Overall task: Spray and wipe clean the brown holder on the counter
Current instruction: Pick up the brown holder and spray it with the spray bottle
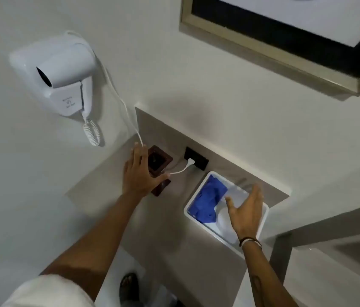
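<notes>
A dark brown square holder (160,161) stands on the grey counter (170,229), close to the wall corner. My left hand (140,173) lies against its near left side with fingers spread, covering part of it; whether it grips is unclear. My right hand (245,210) hovers open over a white tray (196,197). Inside the tray lie a blue cloth (209,201) and a white spray bottle (224,220), partly hidden under the right hand.
A white wall-mounted hair dryer (61,78) hangs at the left, its cord (128,114) running past the holder to a black wall socket (196,161). A framed mirror (285,38) hangs above. My sandalled foot (129,284) shows below the counter's edge.
</notes>
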Tool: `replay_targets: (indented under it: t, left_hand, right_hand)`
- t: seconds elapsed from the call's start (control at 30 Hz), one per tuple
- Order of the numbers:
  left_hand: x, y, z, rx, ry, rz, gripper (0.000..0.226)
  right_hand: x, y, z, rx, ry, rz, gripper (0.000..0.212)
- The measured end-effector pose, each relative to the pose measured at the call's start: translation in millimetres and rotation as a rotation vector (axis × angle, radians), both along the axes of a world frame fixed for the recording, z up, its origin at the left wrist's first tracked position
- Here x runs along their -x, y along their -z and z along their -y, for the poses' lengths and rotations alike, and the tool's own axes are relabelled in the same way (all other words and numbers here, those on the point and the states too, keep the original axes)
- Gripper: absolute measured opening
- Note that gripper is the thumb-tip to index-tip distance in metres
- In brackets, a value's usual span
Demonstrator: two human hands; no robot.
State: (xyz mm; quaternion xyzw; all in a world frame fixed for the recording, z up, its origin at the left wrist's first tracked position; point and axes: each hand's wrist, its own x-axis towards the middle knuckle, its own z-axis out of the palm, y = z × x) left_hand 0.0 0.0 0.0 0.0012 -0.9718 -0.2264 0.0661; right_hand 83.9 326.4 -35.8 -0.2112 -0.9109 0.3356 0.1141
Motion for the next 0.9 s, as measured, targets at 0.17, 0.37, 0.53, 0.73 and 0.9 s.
replay_targets:
  t: [0.17,0.37,0.53,0.73,0.9]
  left_hand:
    - [13.9,10.8,-6.8,-0.286,-0.159,0.192,0.138]
    - [29.7,20.8,-4.9,-0.414,-0.260,0.174,0.125]
    - [28.2,30.3,-6.3,-0.424,-0.223,0.135,0.096]
    - [22.9,30.3,9.5,-0.622,-0.318,0.045,0.071]
    - [4.1,18.7,41.7,-0.966,-0.394,-0.012,0.054]
  right_hand:
    - [-16.5,38.4,1.5,0.322,0.161,0.048,0.092]
    - [-9.0,62.8,-0.5,0.249,0.094,0.058,0.076]
    - [4.0,70.5,-7.7,0.229,0.082,0.033,0.064]
    - [12.1,57.8,-4.3,0.253,0.022,-0.102,0.047]
    - [20.0,10.8,14.0,0.282,-0.145,-0.148,0.040]
